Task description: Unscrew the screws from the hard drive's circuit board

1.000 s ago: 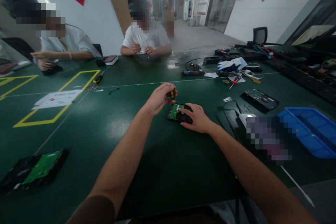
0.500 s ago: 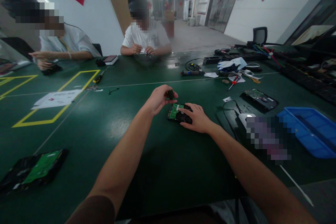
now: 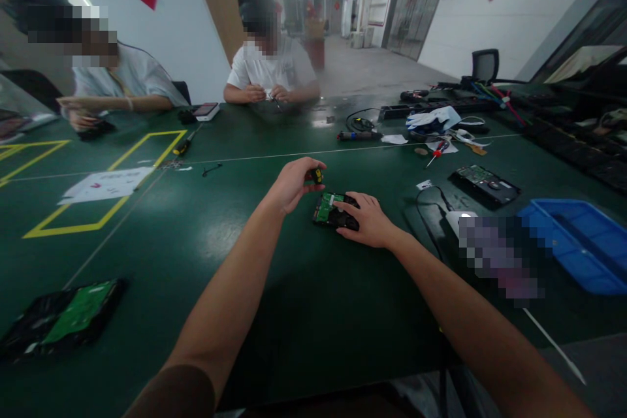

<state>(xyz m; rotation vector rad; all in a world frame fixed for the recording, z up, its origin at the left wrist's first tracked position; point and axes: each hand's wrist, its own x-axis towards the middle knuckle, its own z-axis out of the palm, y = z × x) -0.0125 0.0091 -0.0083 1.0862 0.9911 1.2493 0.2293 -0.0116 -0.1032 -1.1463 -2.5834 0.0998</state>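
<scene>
Pinched between the fingers and thumb of my left hand (image 3: pixel 296 184) is a small black-and-yellow object (image 3: pixel 317 176), mostly hidden, its kind unclear. It hovers just above the far left corner of a hard drive (image 3: pixel 324 209) whose green circuit board faces up. My right hand (image 3: pixel 365 219) grips that drive from the right, fingers across its top and thumb along the near side, against the green table (image 3: pixel 313 300).
Another hard drive (image 3: pixel 484 185) and a blue tray (image 3: pixel 568 209) lie to the right. Drives with a green board (image 3: pixel 78 310) sit at lower left. A yellow-black screwdriver (image 3: pixel 183 145) and a paper sheet (image 3: pixel 108 184) are left. Two people sit across the table.
My left hand has turned the small object slightly, so yellow marks now show on it. My right hand and the hard drive stay in place.
</scene>
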